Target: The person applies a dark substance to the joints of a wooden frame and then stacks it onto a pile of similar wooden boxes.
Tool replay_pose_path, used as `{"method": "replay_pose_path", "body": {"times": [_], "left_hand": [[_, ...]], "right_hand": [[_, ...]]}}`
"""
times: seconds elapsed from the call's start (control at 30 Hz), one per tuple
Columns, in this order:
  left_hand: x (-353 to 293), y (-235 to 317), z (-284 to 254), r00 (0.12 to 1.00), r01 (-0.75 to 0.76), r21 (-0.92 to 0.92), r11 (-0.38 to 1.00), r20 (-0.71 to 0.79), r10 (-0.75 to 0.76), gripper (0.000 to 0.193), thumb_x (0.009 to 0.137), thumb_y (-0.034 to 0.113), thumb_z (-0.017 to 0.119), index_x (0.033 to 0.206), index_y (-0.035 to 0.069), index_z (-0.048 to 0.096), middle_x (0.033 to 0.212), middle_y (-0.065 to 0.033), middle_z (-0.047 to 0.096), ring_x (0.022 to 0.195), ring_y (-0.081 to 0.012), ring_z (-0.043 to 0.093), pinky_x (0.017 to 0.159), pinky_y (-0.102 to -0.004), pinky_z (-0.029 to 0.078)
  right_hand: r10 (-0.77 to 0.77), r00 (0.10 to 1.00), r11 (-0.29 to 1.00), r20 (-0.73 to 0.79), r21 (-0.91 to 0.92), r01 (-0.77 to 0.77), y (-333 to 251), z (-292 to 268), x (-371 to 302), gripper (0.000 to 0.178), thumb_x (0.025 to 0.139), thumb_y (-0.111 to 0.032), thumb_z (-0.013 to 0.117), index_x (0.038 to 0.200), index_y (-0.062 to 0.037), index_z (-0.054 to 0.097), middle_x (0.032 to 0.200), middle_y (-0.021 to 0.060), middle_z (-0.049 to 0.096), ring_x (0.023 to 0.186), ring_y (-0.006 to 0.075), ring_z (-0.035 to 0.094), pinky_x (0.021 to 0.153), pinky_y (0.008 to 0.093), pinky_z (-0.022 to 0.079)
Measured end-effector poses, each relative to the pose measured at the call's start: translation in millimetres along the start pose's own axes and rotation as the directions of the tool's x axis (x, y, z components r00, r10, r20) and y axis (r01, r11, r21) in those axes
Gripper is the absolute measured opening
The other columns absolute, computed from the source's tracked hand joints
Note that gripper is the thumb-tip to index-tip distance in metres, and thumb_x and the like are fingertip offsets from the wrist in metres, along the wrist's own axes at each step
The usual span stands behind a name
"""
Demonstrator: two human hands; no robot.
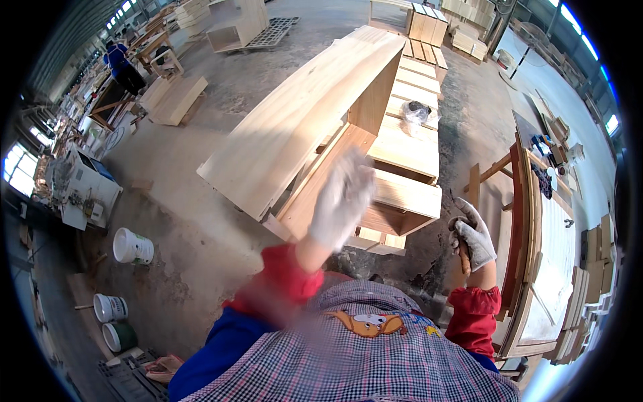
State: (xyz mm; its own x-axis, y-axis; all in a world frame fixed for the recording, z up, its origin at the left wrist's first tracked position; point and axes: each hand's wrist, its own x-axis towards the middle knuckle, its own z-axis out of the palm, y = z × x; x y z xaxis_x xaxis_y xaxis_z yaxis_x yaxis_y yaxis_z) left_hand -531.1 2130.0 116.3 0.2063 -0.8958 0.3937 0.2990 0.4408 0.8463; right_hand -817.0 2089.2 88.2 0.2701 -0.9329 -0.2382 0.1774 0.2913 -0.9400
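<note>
My left hand, in a white glove, is smeared by motion over the near end of a pale wooden cabinet frame. I cannot tell whether it touches the wood. The frame rests tilted on a row of wooden boxes, its broad panel to the left and its open inside facing right. My right hand, also gloved, is closed around a wooden-handled tool off to the right. The tool's dark head is partly hidden by my fingers, so its kind is unclear. An open wooden drawer box lies between my hands.
A clear plastic bag lies on the slatted boxes. To the right stands a workbench with tools at its far end. White buckets stand on the floor at left. A person in blue is far left, near wooden panels.
</note>
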Motion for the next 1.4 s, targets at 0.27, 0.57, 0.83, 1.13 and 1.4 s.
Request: {"method": "replay_pose_path", "body": {"times": [0.27,0.57,0.83,1.13,1.4], "left_hand": [[90,-11,18,0.874,-0.248,-0.263,0.932,-0.475,0.099,0.061,0.089,0.041,0.053,0.131,0.003,0.031,0.13,-0.0125,0.044,0.116,-0.0238,0.046,0.103,-0.038,0.035],[102,40,-47,0.991,-0.087,-0.658,0.748,-0.133,-0.003,0.045,0.086,0.026,0.055,0.117,-0.007,0.046,0.114,-0.0227,0.054,0.105,-0.0317,0.053,0.093,-0.0432,0.043],[95,102,-119,0.778,-0.374,-0.376,0.848,-0.625,0.066,0.051,0.073,0.029,0.067,0.111,0.001,0.047,0.106,-0.0154,0.054,0.094,-0.0325,0.055,0.077,-0.0426,0.048],[100,100,-126,0.736,-0.309,-0.19,0.932,-0.668,0.108,0.054,0.069,0.037,0.069,0.111,0.009,0.051,0.103,-0.0105,0.058,0.087,-0.0283,0.055,0.063,-0.0388,0.043],[120,74,-103,0.788,-0.125,-0.211,0.969,-0.615,-0.032,0.052,0.076,0.033,0.064,0.117,0.005,0.05,0.111,-0.0112,0.057,0.098,-0.0297,0.054,0.078,-0.0462,0.044]], "right_hand": [[0.016,0.997,0.997,-0.081,0.08,-0.009,15,-16,-21,0.057,0.079,0.002,0.055,0.133,-0.0037,0.037,0.09,0.012,0.057,0.057,0.014,0.054,0.045,0.0227,0.044],[0.01,0.958,0.971,-0.285,0.23,0.058,37,-62,-55,0.056,0.08,0.001,0.055,0.132,-0.0017,0.036,0.09,0.0139,0.057,0.055,0.0148,0.055,0.043,0.024,0.046],[0.039,0.968,0.979,-0.247,0.201,0.012,48,-59,-38,0.055,0.081,-0.002,0.055,0.133,-0.0041,0.037,0.092,0.0122,0.056,0.057,0.0138,0.055,0.046,0.0235,0.046],[0.016,0.992,0.992,-0.124,0.13,0.001,45,-45,-17,0.054,0.081,-0.001,0.055,0.132,-0.0081,0.039,0.094,0.0095,0.056,0.062,0.0132,0.056,0.05,0.0258,0.049],[0.086,0.979,0.989,-0.186,0.131,-0.063,50,-81,-27,0.053,0.082,-0.001,0.054,0.132,-0.0066,0.037,0.094,0.0112,0.055,0.06,0.0141,0.056,0.049,0.0267,0.049]]}}
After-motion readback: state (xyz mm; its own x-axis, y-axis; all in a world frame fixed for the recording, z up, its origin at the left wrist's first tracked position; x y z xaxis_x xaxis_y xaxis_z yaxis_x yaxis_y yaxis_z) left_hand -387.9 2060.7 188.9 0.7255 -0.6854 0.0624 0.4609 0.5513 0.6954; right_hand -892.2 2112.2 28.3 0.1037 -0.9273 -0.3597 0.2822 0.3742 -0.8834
